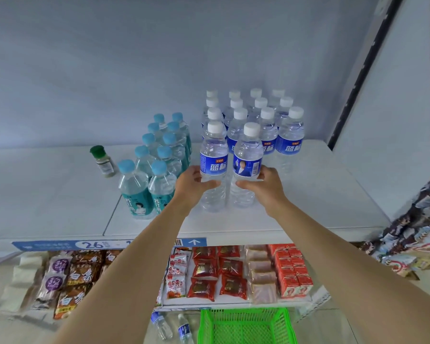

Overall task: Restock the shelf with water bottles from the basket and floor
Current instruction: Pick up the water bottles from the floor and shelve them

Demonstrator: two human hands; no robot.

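While both arms reach over the white top shelf (320, 194), a person sets two blue-labelled water bottles side by side at the front of a block of the same white-capped bottles (261, 112). At far left on the shelf stands a small green-capped spice jar (102, 161), apart from everything else. Next to it, two rows of teal-labelled bottles with light blue caps (157, 155) run back toward the wall. The left hand (190, 186) wraps its fingers around the left water bottle (213, 167) just below the label, gripping it upright with its base on the shelf. Just beside it, the right water bottle (248, 165) stands upright too, pinched low on its label between the thumb and curled fingers of the right hand (263, 184). A blue price strip (109, 244) runs along the shelf's front edge. Below, the lower shelf holds packaged snacks (204, 271) and red cartons (293, 271). On the floor, two more water bottles (171, 326) lie on their sides just left of a green plastic basket (246, 326), whose visible mesh bottom shows no bottles. Hanging snack packets (422, 219) fill the right edge.
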